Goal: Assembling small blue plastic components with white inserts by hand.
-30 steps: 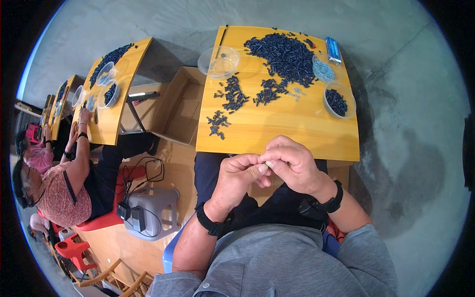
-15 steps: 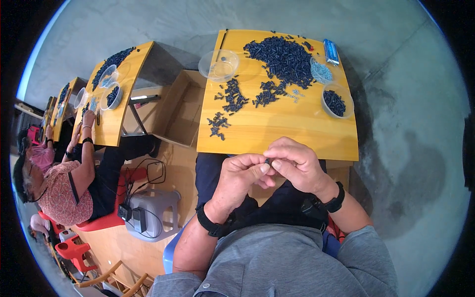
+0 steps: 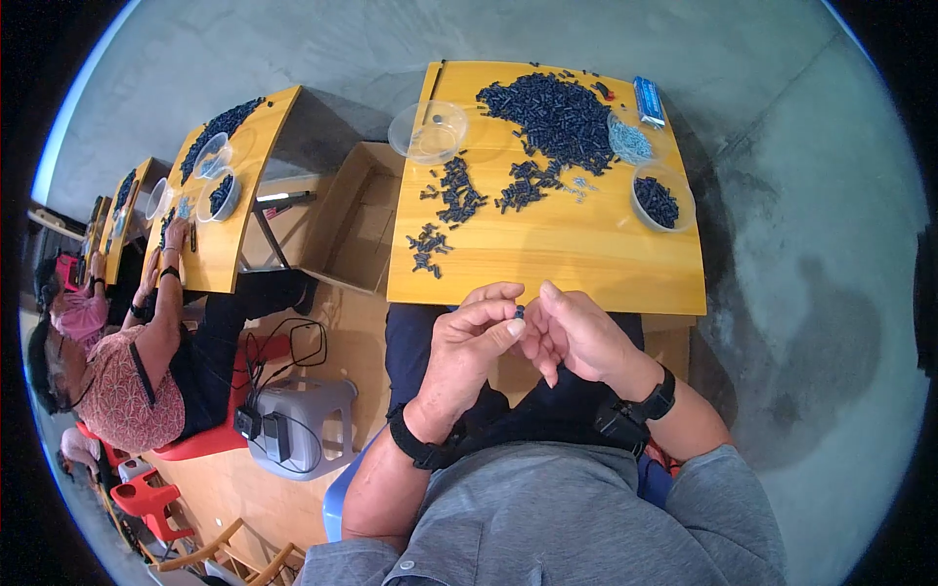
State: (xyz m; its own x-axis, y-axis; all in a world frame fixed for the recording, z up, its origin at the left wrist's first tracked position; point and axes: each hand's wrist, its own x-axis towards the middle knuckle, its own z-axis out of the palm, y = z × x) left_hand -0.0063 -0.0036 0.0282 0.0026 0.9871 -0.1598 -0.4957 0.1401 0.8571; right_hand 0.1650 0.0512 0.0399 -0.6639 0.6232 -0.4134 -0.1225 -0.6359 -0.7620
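In front of the near table edge, my left hand (image 3: 467, 342) pinches a small dark cylindrical piece (image 3: 519, 313) between thumb and forefinger. My right hand (image 3: 583, 337) is just beside it, thumb and fingers apart, with nothing visible in them. On the yellow table (image 3: 547, 269) lies a large heap of dark cylindrical pieces (image 3: 552, 112), with smaller clusters (image 3: 459, 190) nearer me. A clear tub (image 3: 657, 202) at the right holds more dark pieces. Behind it, another tub holds small light-blue parts (image 3: 630, 142). Several pale bits (image 3: 581, 186) lie loose beside the heap.
A nearly bare clear tub (image 3: 428, 132) stands at the table's left edge, and a blue packet (image 3: 648, 102) at its far right. Left are an open cardboard box (image 3: 357, 220), a grey stool (image 3: 303, 425) with cables, and a co-worker (image 3: 132, 381) at another table.
My right hand has come away from the small dark piece and its fingers have spread. My left hand keeps its pinch on the piece.
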